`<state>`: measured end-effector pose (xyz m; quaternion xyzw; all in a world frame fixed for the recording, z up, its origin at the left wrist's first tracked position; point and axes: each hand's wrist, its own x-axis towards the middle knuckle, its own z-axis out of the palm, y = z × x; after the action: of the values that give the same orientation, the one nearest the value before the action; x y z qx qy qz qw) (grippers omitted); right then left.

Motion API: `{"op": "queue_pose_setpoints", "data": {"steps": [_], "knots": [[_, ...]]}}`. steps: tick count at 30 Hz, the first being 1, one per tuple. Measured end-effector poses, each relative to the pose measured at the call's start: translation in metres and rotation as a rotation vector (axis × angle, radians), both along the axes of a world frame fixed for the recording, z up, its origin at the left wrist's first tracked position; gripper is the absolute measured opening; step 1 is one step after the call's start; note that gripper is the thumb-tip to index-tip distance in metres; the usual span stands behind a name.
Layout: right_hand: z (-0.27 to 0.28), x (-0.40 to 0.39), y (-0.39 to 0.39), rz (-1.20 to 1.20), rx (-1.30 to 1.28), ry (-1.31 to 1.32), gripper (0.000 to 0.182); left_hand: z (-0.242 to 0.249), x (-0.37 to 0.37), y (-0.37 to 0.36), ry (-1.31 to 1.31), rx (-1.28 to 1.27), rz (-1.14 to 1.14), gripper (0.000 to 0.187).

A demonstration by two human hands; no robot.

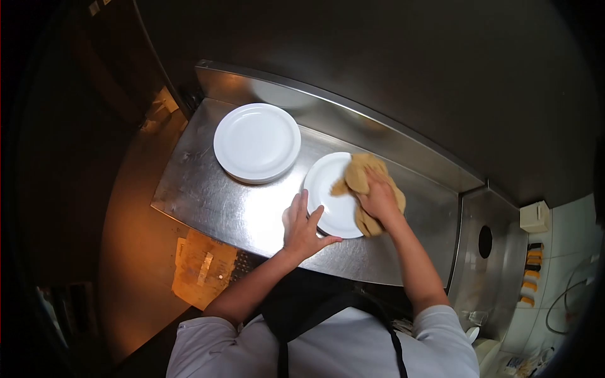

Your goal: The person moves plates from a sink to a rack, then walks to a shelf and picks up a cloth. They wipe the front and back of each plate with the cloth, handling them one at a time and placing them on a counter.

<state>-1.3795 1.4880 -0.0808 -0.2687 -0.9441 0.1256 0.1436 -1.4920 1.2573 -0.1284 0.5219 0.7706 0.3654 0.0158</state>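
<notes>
On the steel counter point(265, 217), a white plate point(331, 205) lies below my two hands. My right hand point(378, 196) presses a bunched tan cloth point(358, 171) onto the right side of that plate, with the fingers partly sunk in its folds. At the plate's near left edge rests my left hand point(304, 230), thumb and fingers spread along the rim. Further left stands a stack of white plates point(257, 142), apart from both hands. The cloth covers the right part of the plate under my right hand.
A raised steel backsplash point(340, 104) runs along the counter's far side. To the right is a steel surface with a dark round hole point(485, 242). Knives with yellow-and-black handles point(532, 272) hang on the tiled wall. A flattened cardboard piece point(203, 268) lies low at the left.
</notes>
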Motion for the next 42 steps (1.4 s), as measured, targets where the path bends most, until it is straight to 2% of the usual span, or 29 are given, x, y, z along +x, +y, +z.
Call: {"op": "queue_pose_setpoints", "data": {"steps": [1,2,4,7,9,13,14,19,25,28,30,31,32,33,34,35,36,38,41,42], "knots": [[0.005,-0.023,-0.005,0.004,-0.161,0.047,0.052,-0.001,0.000,0.002,0.056,0.055,0.004,0.086],[0.009,-0.047,-0.018,0.008,-0.318,0.097,0.053,-0.002,0.001,0.002,0.079,0.043,0.004,0.086],[-0.009,-0.067,-0.044,0.097,-0.320,0.131,0.055,-0.003,0.003,0.005,0.124,0.024,0.010,0.087],[0.013,-0.065,-0.064,0.318,-0.569,0.162,0.058,-0.003,0.004,-0.001,0.116,-0.083,0.004,0.074],[0.003,-0.061,-0.052,0.332,-0.493,0.155,0.057,-0.006,0.002,-0.004,0.127,-0.117,-0.018,0.060],[0.003,-0.060,-0.017,0.230,-0.252,0.105,0.051,0.003,0.000,-0.002,0.172,-0.113,-0.002,0.059],[0.007,-0.057,-0.007,0.193,-0.206,0.112,0.042,0.003,0.000,-0.001,0.181,-0.120,0.006,0.059],[0.020,-0.018,0.003,-0.009,-0.096,0.030,0.033,0.002,0.002,-0.001,0.196,-0.153,0.011,0.061],[0.009,0.024,-0.075,-0.271,0.018,-0.027,0.035,-0.001,0.000,0.000,0.174,-0.112,0.004,0.060],[0.025,0.024,-0.117,-0.134,-0.179,0.130,0.035,-0.010,0.001,0.000,0.175,-0.108,0.005,0.056],[0.035,0.019,-0.105,-0.145,-0.709,0.214,0.034,-0.018,0.002,0.001,0.224,-0.124,0.026,0.054],[0.040,0.015,-0.096,-0.144,-0.977,0.255,0.033,-0.004,0.001,-0.004,0.105,-0.203,-0.032,0.056],[0.044,0.008,-0.086,-0.161,-0.988,0.461,0.031,-0.002,0.003,-0.005,0.078,-0.077,-0.011,0.072],[0.053,0.003,-0.073,-0.224,-0.917,0.504,0.029,0.000,0.003,-0.004,0.013,0.004,0.016,0.081],[0.054,-0.006,-0.054,-0.234,-0.718,0.555,0.030,0.002,0.003,-0.005,-0.055,0.081,0.040,0.090],[0.064,-0.015,-0.039,-0.284,-0.534,0.451,0.042,0.004,0.001,-0.005,-0.099,0.017,0.046,0.112],[0.046,-0.020,-0.018,-0.225,-0.323,0.328,0.048,0.003,0.000,-0.003,-0.166,-0.009,0.072,0.125],[-0.010,-0.029,0.020,-0.099,0.101,0.081,0.063,-0.002,-0.002,0.002,-0.284,-0.019,0.024,0.137],[-0.011,-0.049,0.002,-0.005,-0.010,0.018,0.080,0.014,-0.001,0.004,-0.364,-0.189,0.081,0.143],[-0.014,-0.053,-0.009,0.054,-0.068,0.042,0.079,0.010,0.000,0.002,-0.360,-0.189,0.080,0.146]]}}
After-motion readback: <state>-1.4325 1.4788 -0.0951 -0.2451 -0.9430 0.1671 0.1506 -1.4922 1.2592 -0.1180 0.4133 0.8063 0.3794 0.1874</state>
